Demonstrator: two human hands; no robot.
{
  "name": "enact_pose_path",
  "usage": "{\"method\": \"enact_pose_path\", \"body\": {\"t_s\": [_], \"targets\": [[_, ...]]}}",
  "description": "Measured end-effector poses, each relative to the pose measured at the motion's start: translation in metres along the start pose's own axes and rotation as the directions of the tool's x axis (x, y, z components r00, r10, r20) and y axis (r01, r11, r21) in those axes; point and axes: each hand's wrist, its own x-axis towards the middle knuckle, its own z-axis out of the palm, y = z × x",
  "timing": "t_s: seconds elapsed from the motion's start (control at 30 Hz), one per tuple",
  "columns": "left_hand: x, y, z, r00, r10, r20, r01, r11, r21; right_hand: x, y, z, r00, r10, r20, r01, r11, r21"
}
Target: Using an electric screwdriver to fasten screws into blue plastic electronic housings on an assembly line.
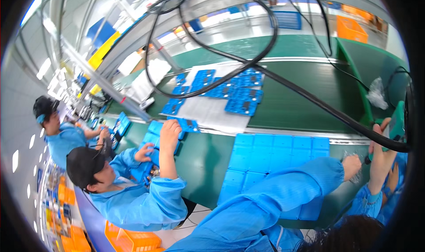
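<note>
My left arm, in a blue sleeve, stretches to the right across the workbench. At its end my left hand (pixel 352 165) is closed on crinkled clear plastic (pixel 357 177), likely a small bag. Close beside it, at the right rim, my right hand (pixel 378 157) is raised with its fingers against a green object (pixel 397 124), which it seems to grip. A thick black cable crosses in front and hides part of that grip. Flat blue panels (pixel 261 152) lie edge to edge on the bench, partly under my left sleeve.
Blue circuit boards (pixel 243 100) lie on white sheeting (pixel 208 112) over the green conveyor. A looped black cable (pixel 310 86) hangs across the view. To the left a co-worker (pixel 133 190) handles blue parts. Dark hair (pixel 354 234) and another hand (pixel 392 177) show at lower right.
</note>
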Motion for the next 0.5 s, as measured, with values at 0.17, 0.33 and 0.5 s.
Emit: {"method": "enact_pose_path", "body": {"t_s": [0.17,0.33,0.5], "targets": [[0.001,-0.004,-0.022,0.939,-0.275,-0.204,0.088,0.77,-0.632,0.007,-0.004,-0.012,0.994,0.062,0.085,-0.063,0.998,0.008],[0.009,0.0,-0.013,0.903,-0.262,0.342,0.185,-0.48,-0.857,0.011,0.015,-0.017,0.999,0.02,0.039,-0.023,0.996,0.087],[0.012,0.0,0.001,0.879,-0.151,0.452,0.201,-0.743,-0.638,0.014,0.002,-0.004,0.996,-0.092,0.017,0.091,0.995,0.032]]}}
